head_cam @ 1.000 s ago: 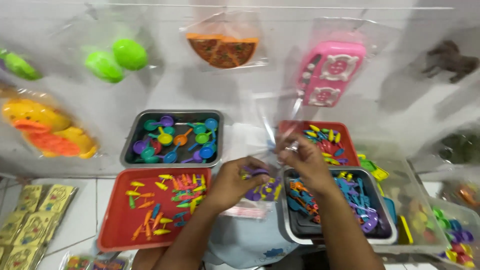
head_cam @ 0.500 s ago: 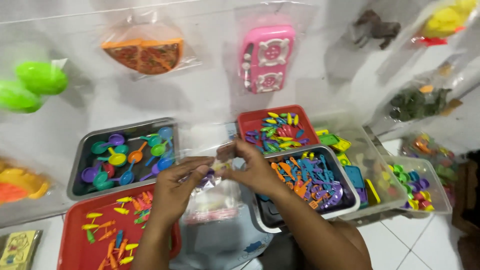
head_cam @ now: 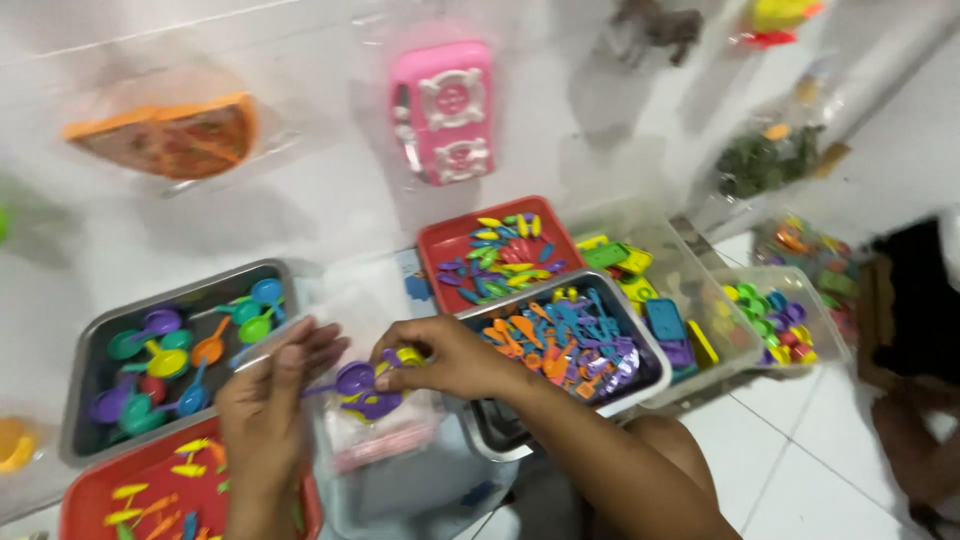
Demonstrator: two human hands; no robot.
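Note:
My left hand (head_cam: pixel 268 400) and my right hand (head_cam: pixel 445 356) meet over a clear plastic bag (head_cam: pixel 375 440) above the floor. Small purple toy pans (head_cam: pixel 362 390) and a yellow piece sit between the fingers at the bag's mouth. My right hand pinches these pieces; my left hand grips the bag's edge. A grey metal tray (head_cam: pixel 85 350) of coloured toy pans lies left of my left hand. Another metal tray (head_cam: pixel 640 350) of small toy utensils lies just right of my right hand.
Red trays (head_cam: pixel 450 240) (head_cam: pixel 90 500) hold more small utensils. Clear tubs (head_cam: pixel 690 250) (head_cam: pixel 830 330) with toy pieces stand at the right. Bagged toys hang on the white wall: a pizza slice (head_cam: pixel 170 135), a pink stove (head_cam: pixel 445 110), an animal figure (head_cam: pixel 660 25). A dark bag (head_cam: pixel 915 300) sits far right.
The view has swung right and down. My hands stay together at the bag, and purple pans now show between the fingers.

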